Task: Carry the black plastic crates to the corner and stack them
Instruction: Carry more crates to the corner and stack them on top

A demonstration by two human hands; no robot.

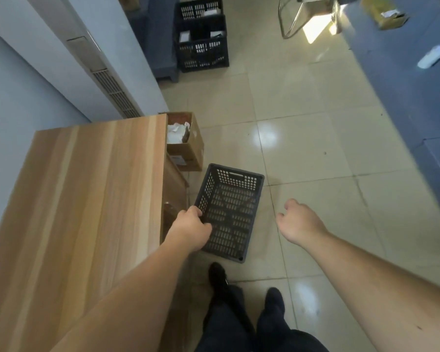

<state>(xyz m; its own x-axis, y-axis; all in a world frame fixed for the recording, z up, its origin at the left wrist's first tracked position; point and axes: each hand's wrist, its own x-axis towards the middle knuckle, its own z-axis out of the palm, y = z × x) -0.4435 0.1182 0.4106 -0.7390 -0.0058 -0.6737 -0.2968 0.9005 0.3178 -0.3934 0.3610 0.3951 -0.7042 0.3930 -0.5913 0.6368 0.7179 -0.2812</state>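
An empty black plastic crate [231, 212] with perforated walls hangs just above the tiled floor, right of a wooden cabinet. My left hand [191, 228] grips its near-left rim, fingers curled over the edge. My right hand [299, 221] hangs free to the right of the crate, fingers loosely curled, holding nothing. Farther off, a stack of two black crates [201, 44] with items inside stands on the floor beside a grey cabinet.
The wooden cabinet [87, 199] fills the left side. An open cardboard box [188, 146] with papers sits beyond it. A dark grey desk [404, 80] runs along the right, with a white remote [432, 56] on it. A metal chair frame [290, 19] stands at the top. My feet [244, 288] are below.
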